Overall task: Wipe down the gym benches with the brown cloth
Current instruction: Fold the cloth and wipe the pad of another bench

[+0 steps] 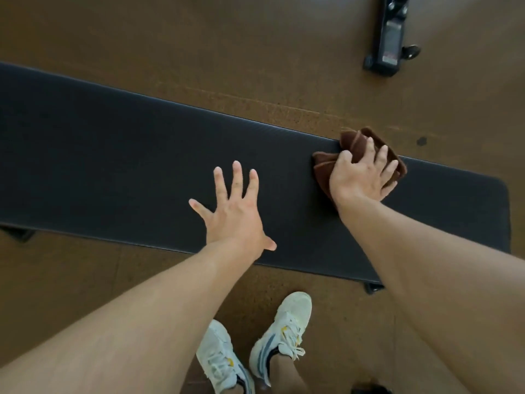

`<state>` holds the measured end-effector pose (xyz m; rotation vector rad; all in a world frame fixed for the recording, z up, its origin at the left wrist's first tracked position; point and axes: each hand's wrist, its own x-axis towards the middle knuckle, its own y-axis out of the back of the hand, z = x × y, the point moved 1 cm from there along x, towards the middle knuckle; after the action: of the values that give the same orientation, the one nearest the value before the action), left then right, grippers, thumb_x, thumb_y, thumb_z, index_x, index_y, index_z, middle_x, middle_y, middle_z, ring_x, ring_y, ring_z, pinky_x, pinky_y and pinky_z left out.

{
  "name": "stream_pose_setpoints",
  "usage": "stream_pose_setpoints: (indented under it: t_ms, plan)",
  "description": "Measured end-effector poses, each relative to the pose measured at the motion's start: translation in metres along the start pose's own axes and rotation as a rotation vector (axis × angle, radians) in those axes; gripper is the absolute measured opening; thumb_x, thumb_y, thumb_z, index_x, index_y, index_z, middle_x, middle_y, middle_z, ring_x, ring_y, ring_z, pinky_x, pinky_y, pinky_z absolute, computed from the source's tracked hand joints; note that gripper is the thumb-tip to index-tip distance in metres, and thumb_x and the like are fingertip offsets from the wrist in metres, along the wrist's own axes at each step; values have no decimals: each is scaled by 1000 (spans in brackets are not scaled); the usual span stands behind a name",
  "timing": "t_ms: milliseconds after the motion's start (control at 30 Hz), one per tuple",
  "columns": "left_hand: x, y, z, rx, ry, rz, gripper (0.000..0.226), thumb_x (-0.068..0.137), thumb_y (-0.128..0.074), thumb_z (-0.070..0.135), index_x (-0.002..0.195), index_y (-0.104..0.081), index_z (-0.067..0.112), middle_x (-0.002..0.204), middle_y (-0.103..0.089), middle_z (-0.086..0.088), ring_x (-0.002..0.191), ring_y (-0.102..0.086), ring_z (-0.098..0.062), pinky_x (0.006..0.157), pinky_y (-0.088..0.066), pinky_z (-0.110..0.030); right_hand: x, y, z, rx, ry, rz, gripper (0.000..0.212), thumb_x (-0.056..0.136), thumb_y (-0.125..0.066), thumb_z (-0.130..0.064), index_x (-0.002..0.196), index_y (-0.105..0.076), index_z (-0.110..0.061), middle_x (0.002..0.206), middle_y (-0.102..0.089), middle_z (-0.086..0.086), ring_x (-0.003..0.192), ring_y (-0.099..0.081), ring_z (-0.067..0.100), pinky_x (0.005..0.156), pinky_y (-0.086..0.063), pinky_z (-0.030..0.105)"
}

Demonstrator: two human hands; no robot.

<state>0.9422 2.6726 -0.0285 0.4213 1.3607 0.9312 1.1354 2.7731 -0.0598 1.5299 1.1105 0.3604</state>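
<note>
Soft, light, bunched brown cloth (358, 155) sits far-right on long black padded desk (113, 155), right hand (359, 177) fingers curled gripping it from on top w/ palm pressure; left hand (233, 214) splayed flat, holding nothing.

- A long black padded gym bench (113, 155) with a finely ribbed top runs across the view on a brown speckled floor (199, 46).
- The left hand (230, 211) lies flat on the bench pad near its front edge, fingers spread, holding nothing.
- The right hand (360, 177) presses a bunched brown cloth (352, 143) onto the pad near the bench's right end, at its far edge.
- Two white lace-up sneakers (284, 331) with blue and yellow marks stand just in front of the bench.
- A black metal equipment base (389, 44) sits on the floor beyond it.
</note>
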Motion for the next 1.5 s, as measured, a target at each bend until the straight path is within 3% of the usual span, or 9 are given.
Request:
stream_pose_setpoints:
  t_ms: [167,267,367,533,700,900,1133,1300,1500]
  plan:
    - [-50,-1,-64,-597,-21,421,86,99,-63,21,162,-6,31,171,1,10,156,6,-6,128,-11,-41,-104,-60,-83,-121,646,-217,68,98,-44,-51,163,-24,-44,176,-11,-9,163,5,19,130,9,48]
    - [-70,-13,-107,-583,135,524,73,105,-51,23,163,-8,30,171,-1,12,156,4,-3,124,-9,-31,-167,-87,-71,-263,1054,-274,64,101,-43,-52,163,-28,-42,175,-19,-6,163,0,22,132,3,50]
    - [-80,-21,-121,-520,164,498,74,104,-51,26,163,-5,29,171,1,12,156,5,-3,127,-11,-36,-186,-81,-6,-358,1201,-291,63,103,-45,-49,163,-29,-40,174,-22,-6,164,-4,22,132,-5,50]
    - [-89,-30,-67,-439,-24,350,87,100,-61,26,161,1,33,170,10,14,153,17,0,128,-6,-34,-159,-18,118,-371,789,-267,72,95,-41,-45,164,-21,-44,174,-18,-11,163,0,15,132,-5,49]
    - [-79,-47,24,-368,-173,225,101,96,-68,25,157,11,38,166,21,18,148,29,4,124,0,-28,-42,41,132,-258,336,-139,71,97,-27,-53,166,-11,-44,176,1,-15,160,16,9,131,11,43]
    - [-63,-59,115,-269,-193,142,116,90,-76,20,151,20,42,165,29,13,152,25,-8,128,-10,-44,77,56,75,-222,329,-135,65,103,-31,-49,165,-19,-35,176,-13,-3,163,3,24,130,7,54]
    - [-51,-54,180,-180,-197,57,109,94,-64,10,157,21,37,164,33,10,149,35,-14,127,-6,-55,-60,56,220,-309,746,-181,71,99,-43,-47,166,-22,-35,175,-18,-4,164,3,22,130,-10,56]
    - [-38,-45,213,-92,-242,49,112,90,-63,1,157,20,37,165,31,11,150,33,-13,126,-6,-55,22,71,195,-238,657,-150,70,98,-36,-51,165,-19,-39,176,-14,-7,163,6,18,131,7,49]
    - [-14,-50,259,47,-187,-18,130,81,-85,28,157,21,34,165,31,5,151,31,-23,121,-13,-64,110,100,176,-170,546,-108,68,100,-37,-51,165,-19,-39,176,-11,-6,163,8,19,131,7,50]
